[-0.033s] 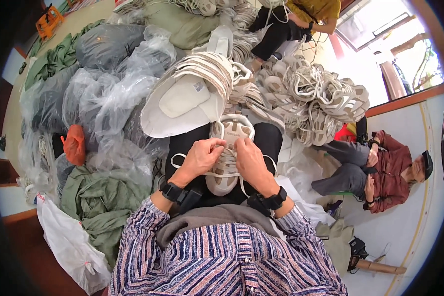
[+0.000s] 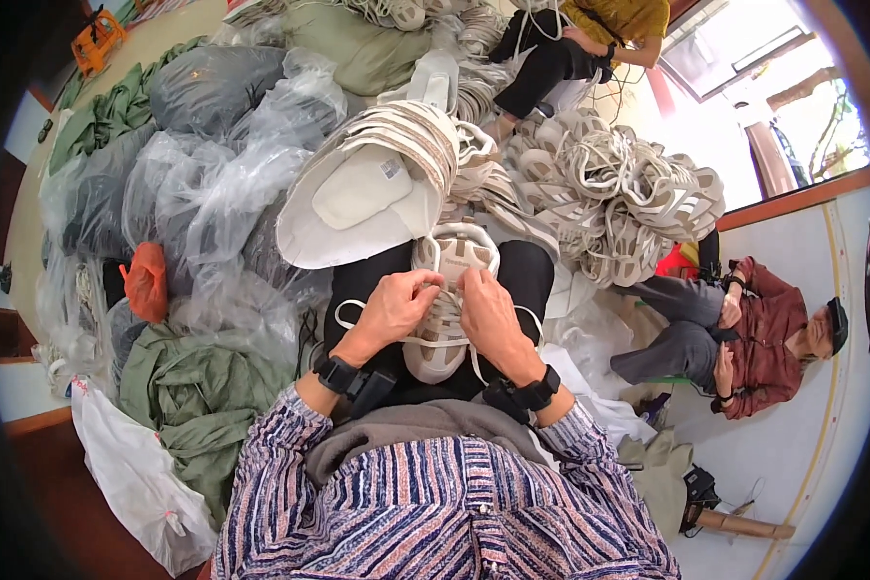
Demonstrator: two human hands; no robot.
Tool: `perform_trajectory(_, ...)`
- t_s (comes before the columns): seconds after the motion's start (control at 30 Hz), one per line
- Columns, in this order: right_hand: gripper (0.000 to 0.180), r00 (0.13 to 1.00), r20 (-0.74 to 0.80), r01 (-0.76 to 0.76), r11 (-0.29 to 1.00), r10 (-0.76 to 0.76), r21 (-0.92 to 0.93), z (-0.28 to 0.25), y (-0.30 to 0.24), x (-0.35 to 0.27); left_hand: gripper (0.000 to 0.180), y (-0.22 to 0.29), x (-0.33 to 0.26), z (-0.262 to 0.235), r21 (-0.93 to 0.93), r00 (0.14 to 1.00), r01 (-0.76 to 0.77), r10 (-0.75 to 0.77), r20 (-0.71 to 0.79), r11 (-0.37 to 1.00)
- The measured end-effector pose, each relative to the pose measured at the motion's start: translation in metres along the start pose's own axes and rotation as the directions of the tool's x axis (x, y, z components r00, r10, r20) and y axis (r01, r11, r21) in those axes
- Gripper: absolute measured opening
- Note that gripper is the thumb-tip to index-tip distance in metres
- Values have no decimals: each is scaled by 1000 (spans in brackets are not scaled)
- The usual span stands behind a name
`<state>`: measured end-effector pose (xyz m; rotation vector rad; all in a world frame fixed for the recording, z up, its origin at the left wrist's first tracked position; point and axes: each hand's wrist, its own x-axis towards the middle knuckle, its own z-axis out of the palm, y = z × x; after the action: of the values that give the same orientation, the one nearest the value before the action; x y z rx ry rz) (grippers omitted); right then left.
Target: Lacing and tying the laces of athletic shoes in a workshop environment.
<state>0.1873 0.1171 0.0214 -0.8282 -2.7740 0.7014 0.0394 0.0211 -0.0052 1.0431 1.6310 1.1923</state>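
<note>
A beige and white sneaker upper [image 2: 433, 362] lies on my lap between my dark-clad thighs, its toe toward me and its tongue pointing away. White shoelace [image 2: 351, 307] runs across it, with loose lengths looping out on both sides. At the left eyelet edge, my left hand [image 2: 392, 309] is closed in a pinch on the lace. Opposite it, my right hand [image 2: 493, 314] pinches the lace at the right eyelet edge, fingertips close to the left ones. My fingers partly hide the eyelets. Black bands circle both wrists.
Just beyond my knees leans a stack of pale shoe pieces [image 2: 358, 203]. A heap of laced uppers [image 2: 619, 184] is at the right. Plastic bags [image 2: 193, 184] and green cloth [image 2: 203, 396] fill the left. One person [image 2: 764, 338] sits at the right, another [image 2: 619, 39] at the far side.
</note>
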Motion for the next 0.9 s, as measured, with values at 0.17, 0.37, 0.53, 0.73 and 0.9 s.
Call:
perform_trajectory(0.17,22,993,-109,-23,989,39,144,10,-1,6,20,-2,7,4,437,936,-259,335,-105,861)
perform_trajectory(0.37,19,990,-121,-43,980,67,195,5,2,2,15,2,23,7,777,916,-350,367,165,523)
perform_trajectory(0.53,23,985,-116,-91,953,129,288,1,10,0,13,11,36,2,791,804,-559,398,442,250)
perform_trajectory(0.73,32,925,281,-345,875,255,339,-72,17,-23,8,26,28,-77,828,761,-558,433,483,55)
perform_trajectory(0.9,35,854,475,-449,760,211,470,-99,3,-40,7,7,4,-183,995,900,-1,434,43,-97)
